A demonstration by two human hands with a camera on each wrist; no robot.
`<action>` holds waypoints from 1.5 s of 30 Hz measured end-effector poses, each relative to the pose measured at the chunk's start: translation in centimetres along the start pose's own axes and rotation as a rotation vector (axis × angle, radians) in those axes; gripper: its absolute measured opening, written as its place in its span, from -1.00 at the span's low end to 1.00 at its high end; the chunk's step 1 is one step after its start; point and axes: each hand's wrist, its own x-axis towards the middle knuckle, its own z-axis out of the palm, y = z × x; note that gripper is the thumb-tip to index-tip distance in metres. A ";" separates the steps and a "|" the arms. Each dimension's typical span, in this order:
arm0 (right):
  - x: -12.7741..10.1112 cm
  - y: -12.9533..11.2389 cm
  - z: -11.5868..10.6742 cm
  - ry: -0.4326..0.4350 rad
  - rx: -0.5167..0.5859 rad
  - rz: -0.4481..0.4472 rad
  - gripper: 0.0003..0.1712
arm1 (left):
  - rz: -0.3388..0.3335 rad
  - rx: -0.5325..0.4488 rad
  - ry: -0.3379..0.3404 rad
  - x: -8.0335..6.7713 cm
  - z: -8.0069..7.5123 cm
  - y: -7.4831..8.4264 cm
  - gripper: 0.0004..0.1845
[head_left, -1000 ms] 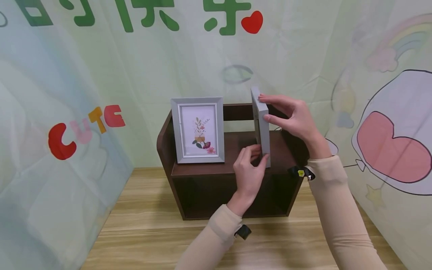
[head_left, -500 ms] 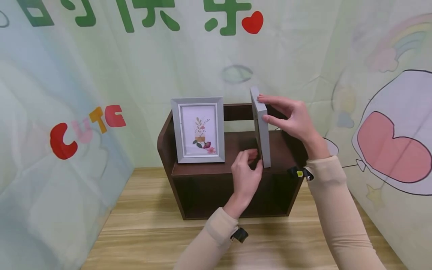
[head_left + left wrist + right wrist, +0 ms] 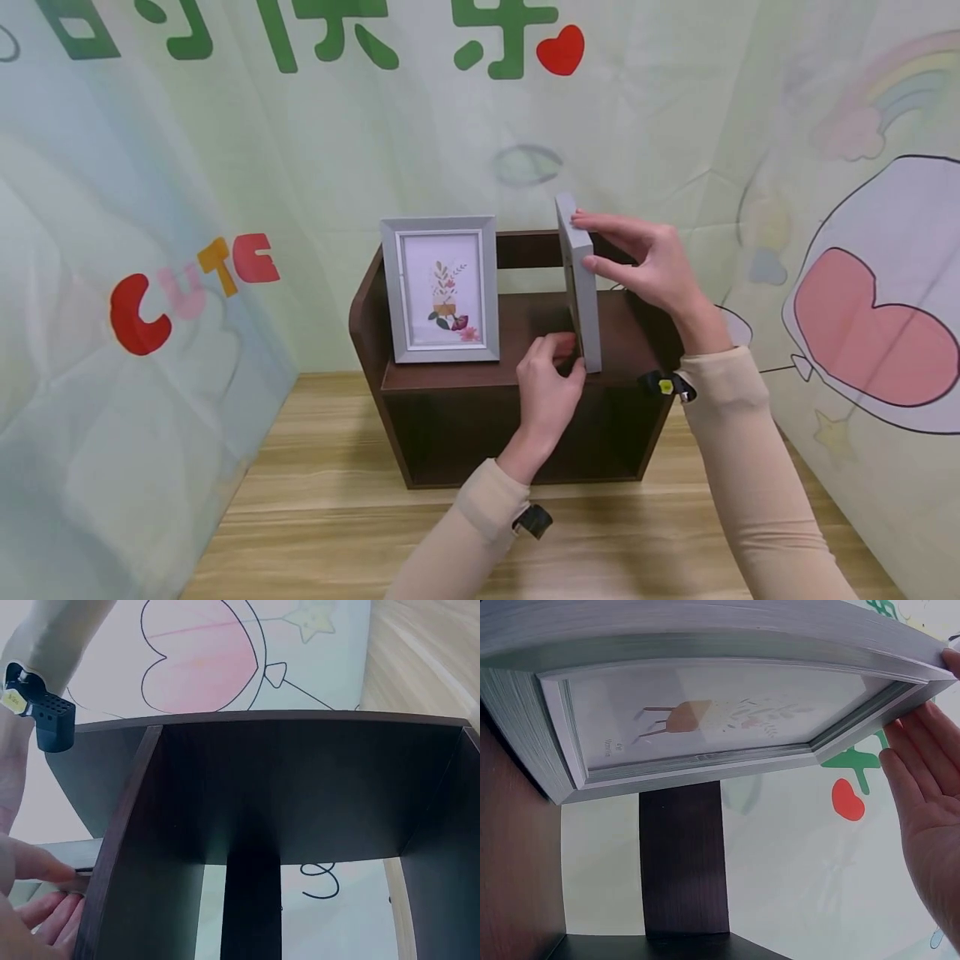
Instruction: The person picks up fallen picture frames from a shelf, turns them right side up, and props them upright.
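Turned edge-on, a grey picture frame stands upright on the upper board of a dark brown shelf. My right hand grips its upper near corner, thumb on the narrow side and fingers over the top. Low down, my left hand pinches the frame's bottom part, thumb at the near edge and fingers behind the back. In the right wrist view the frame's glazed front shows a plant print. The left fingertips are partly hidden by the shelf's board in the left wrist view.
A second grey picture frame with a flower print stands on the shelf's left half, facing me. Below is the shelf's open lower compartment. The shelf stands on a wood-grain table, with printed cloth behind and on both sides.
My left hand has slid slightly down and left along the frame's lower part. The frame has tipped or shifted a touch left with my right hand. The other frame has stayed put.
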 end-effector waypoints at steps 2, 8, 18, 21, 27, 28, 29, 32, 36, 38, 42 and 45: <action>0.0 0.0 0.0 0.001 0.002 -0.001 -0.55 | -0.006 -0.003 -0.007 0.1 -0.1 0.0 -0.77; 0.1 0.0 0.2 -0.006 -0.003 -0.002 -0.55 | -0.023 0.005 -0.014 0.2 0.0 -0.1 -0.77; 0.0 0.1 0.0 0.003 0.021 0.001 -0.56 | -0.033 0.003 0.016 0.4 0.0 -0.1 -0.78; 0.0 0.0 0.0 0.008 0.033 -0.004 -0.56 | -0.037 0.011 0.031 0.4 0.0 -0.1 -0.79; -0.1 0.0 0.0 0.010 0.031 -0.001 -0.56 | -0.029 0.034 0.065 0.4 -0.3 -0.4 -0.80; -0.1 0.0 0.0 0.010 0.034 0.000 -0.57 | -0.025 0.037 0.073 0.4 -0.4 -0.5 -0.81; -0.1 0.0 -0.1 0.010 0.036 0.002 -0.57 | -0.022 0.041 0.082 0.4 -0.5 -0.6 -0.81; -0.1 0.1 -0.1 0.011 0.038 0.002 -0.57 | -0.011 0.046 0.106 0.5 -0.8 -0.8 -0.81; 0.0 0.1 -0.1 0.009 0.023 0.001 -0.56 | 0.008 0.048 0.120 0.6 -1.2 -1.2 -0.84; 0.1 0.1 0.0 0.004 0.013 -0.004 -0.56 | 0.021 0.057 0.122 0.7 -1.5 -1.4 -0.86; 0.3 0.1 0.4 -0.010 0.004 -0.023 -0.56 | 0.043 0.114 0.134 1.0 -2.0 -1.8 -0.90; 0.4 0.1 0.6 -0.022 -0.008 -0.029 -0.56 | 0.059 0.172 0.148 1.2 -2.5 -1.9 -0.92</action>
